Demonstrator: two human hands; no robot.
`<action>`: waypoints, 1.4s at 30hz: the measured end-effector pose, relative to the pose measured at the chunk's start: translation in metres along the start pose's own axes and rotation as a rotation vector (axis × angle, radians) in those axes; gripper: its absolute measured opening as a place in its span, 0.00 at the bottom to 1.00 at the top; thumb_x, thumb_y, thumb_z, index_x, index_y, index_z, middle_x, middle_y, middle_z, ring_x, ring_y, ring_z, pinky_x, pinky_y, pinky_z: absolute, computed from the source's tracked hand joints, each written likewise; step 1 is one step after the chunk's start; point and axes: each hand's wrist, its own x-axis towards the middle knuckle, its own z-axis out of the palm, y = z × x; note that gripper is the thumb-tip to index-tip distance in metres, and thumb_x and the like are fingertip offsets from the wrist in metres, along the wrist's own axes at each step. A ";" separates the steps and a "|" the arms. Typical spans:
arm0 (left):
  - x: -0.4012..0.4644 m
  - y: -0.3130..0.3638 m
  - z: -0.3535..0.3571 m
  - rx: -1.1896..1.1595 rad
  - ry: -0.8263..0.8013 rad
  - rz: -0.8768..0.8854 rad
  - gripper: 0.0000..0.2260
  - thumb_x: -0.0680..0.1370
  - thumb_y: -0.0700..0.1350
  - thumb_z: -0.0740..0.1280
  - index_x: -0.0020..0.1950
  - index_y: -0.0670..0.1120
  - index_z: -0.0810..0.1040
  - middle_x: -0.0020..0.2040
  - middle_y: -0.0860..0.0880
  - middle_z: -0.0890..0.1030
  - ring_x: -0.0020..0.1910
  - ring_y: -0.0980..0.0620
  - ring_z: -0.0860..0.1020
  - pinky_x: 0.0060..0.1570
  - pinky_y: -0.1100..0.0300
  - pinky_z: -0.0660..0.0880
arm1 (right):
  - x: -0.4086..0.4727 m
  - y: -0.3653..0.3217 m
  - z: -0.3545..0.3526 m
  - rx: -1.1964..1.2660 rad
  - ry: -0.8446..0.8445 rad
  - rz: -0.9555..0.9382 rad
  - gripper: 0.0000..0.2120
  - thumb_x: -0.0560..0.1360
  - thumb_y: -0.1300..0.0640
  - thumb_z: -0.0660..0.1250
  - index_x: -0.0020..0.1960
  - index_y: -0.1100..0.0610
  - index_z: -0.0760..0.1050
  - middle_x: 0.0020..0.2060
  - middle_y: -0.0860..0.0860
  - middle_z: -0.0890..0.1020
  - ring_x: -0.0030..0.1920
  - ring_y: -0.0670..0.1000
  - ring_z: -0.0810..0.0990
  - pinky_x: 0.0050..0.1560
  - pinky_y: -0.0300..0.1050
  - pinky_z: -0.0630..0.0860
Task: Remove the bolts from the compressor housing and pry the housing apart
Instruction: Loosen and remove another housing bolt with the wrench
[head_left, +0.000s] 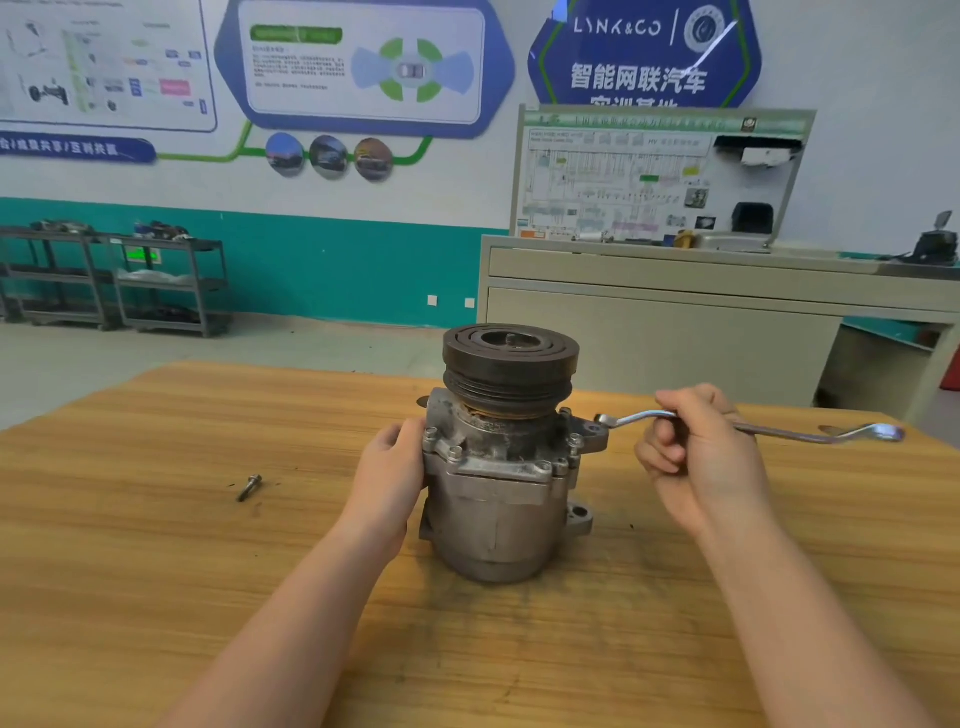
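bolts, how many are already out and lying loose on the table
1: a single loose bolt lies on the wooden table, left of the compressor. Others may be hidden behind the compressor or the hands.

Upper right of the frame, a blue hexagonal wall sign (644, 52) reads "LYNK&CO" above "智能网联汽车". The posters to its left and the wiring board's print are too blurred to read.

I see a dull grey compressor housing (498, 499) with a black grooved pulley (510, 364) on top. The surface (156, 571) is honey-yellow wood grain. My wrench (779, 428) is bright silver; the loose bolt (249, 487) is dark grey.
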 end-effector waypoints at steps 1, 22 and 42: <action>0.000 0.000 0.000 0.001 0.000 -0.002 0.13 0.82 0.44 0.58 0.56 0.38 0.78 0.55 0.40 0.83 0.58 0.42 0.80 0.61 0.47 0.75 | -0.002 0.001 0.002 -0.081 -0.004 -0.051 0.24 0.75 0.69 0.61 0.24 0.52 0.63 0.19 0.51 0.66 0.17 0.46 0.60 0.20 0.33 0.56; 0.001 -0.002 -0.001 0.013 0.005 0.002 0.13 0.82 0.45 0.59 0.56 0.41 0.80 0.54 0.43 0.84 0.58 0.43 0.79 0.64 0.43 0.74 | -0.053 0.021 0.028 -0.763 -0.007 -0.929 0.17 0.76 0.56 0.62 0.31 0.54 0.64 0.25 0.51 0.69 0.26 0.44 0.68 0.28 0.32 0.64; 0.003 -0.003 -0.002 -0.011 -0.012 0.016 0.12 0.82 0.45 0.59 0.56 0.41 0.79 0.53 0.42 0.84 0.55 0.45 0.80 0.58 0.50 0.77 | -0.020 0.020 0.009 -0.624 -0.279 -0.150 0.19 0.67 0.67 0.75 0.37 0.57 0.64 0.37 0.53 0.85 0.43 0.47 0.84 0.46 0.40 0.78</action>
